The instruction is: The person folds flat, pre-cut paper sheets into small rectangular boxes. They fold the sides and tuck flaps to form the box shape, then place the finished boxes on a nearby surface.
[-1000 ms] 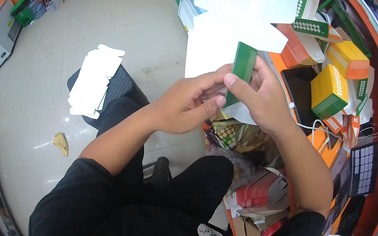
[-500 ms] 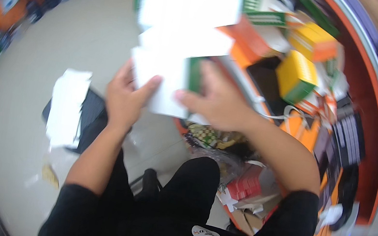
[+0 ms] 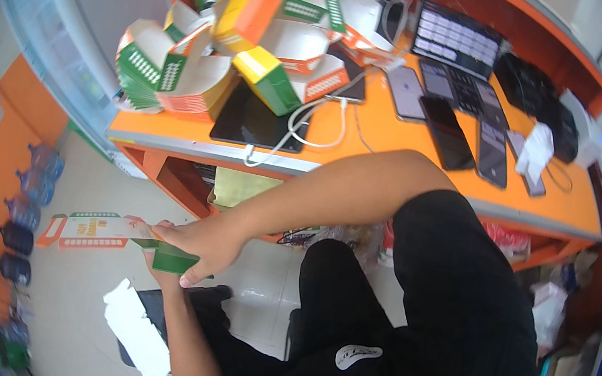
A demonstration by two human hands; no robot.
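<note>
Both hands are at the left, out over the floor, with a flat unfolded cardboard food box between them. Its printed face shows white, orange and green, and it reaches leftward past my fingers. My right hand grips the near end from above, its thumb pressed on a green flap. Under that flap my left hand closes on the same carton; most of its fingers are hidden. White flat sheets lie on a dark surface beside my left forearm.
An orange desk carries folded food boxes, a black tablet, a white cable, several phones and a lit screen. Water jugs line the left wall. A fridge-like glass cabinet stands behind.
My view has swung toward the desk. The carton, which showed plain white before, now shows its printed side and extends left. My right arm now reaches across to the left.
</note>
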